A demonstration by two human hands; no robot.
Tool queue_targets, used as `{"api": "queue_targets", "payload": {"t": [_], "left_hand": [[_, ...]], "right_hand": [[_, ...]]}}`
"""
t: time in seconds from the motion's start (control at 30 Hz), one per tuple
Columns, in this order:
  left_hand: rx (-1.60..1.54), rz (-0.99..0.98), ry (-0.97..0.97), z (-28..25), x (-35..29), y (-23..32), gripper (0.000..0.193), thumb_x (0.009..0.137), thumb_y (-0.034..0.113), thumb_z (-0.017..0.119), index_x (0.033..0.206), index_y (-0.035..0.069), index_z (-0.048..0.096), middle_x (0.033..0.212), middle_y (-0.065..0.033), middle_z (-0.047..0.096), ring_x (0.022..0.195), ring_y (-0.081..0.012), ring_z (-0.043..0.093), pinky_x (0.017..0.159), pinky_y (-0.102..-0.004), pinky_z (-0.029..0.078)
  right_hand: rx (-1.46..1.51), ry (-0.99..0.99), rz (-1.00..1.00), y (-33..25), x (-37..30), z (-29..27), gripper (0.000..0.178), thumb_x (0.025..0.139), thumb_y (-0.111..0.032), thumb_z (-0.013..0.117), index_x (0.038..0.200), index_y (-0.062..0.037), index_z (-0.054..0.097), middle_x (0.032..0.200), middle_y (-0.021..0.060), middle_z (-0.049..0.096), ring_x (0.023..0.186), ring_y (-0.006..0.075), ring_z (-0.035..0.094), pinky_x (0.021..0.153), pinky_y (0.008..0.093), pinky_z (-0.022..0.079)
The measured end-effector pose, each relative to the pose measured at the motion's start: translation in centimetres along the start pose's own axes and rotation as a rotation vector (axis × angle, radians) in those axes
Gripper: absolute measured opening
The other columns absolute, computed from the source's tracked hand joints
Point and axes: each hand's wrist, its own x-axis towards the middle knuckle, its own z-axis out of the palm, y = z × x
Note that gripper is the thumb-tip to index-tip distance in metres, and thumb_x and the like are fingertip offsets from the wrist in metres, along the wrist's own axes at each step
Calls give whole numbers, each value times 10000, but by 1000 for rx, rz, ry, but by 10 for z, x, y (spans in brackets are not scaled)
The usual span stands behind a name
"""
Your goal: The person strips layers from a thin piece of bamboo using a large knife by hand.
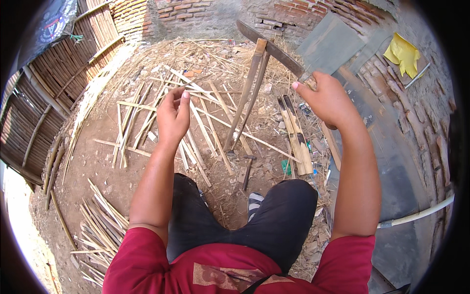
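My right hand is closed at the handle end of a machete with a dark, curved blade; its fingers largely cover the handle. The blade crosses the top of an upright bamboo piece, between two long strips that spread apart lower down. Those strips reach toward the ground in front of my knees. Raised at the left, my left hand has loosely curled fingers with the thumb apart, and nothing shows in it. It hovers over scattered bamboo strips, clear of the upright piece.
Thin bamboo strips are heaped at my lower left. Near my feet lies a hammer-like tool. Split bamboo halves rest at the right, beside dark sheets and a pale pipe. A brick wall stands ahead, a bamboo fence left.
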Motion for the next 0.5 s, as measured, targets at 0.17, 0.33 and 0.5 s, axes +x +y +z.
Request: {"api": "queue_targets", "payload": {"t": [0.17, 0.33, 0.5], "left_hand": [[-72, 641, 87, 2, 114, 135, 366, 1067, 301, 585, 1251, -6, 664, 1159, -149, 746, 1083, -249, 708, 945, -373, 534], [251, 900, -177, 56, 159, 180, 582, 1044, 574, 465, 1176, 40, 657, 1064, -162, 722, 1014, -355, 683, 902, -455, 524], [425, 646, -568, 97, 157, 144, 814, 1065, 673, 212, 1342, 44, 649, 1274, -265, 662, 1245, -444, 598, 1088, -522, 447]], "right_hand": [[4, -25, -61, -7, -22, 7, 518, 941, -425, 697, 1000, 86, 635, 893, 280, 689, 857, 427, 694, 785, 497, 534], [24, -4, -84, 4, -37, 7, 477, 921, -390, 729, 901, 71, 604, 794, 277, 649, 773, 444, 661, 711, 511, 502], [1, -9, -94, 6, -49, 5, 459, 905, -366, 742, 887, 70, 602, 769, 281, 644, 765, 460, 659, 708, 523, 502]]}}
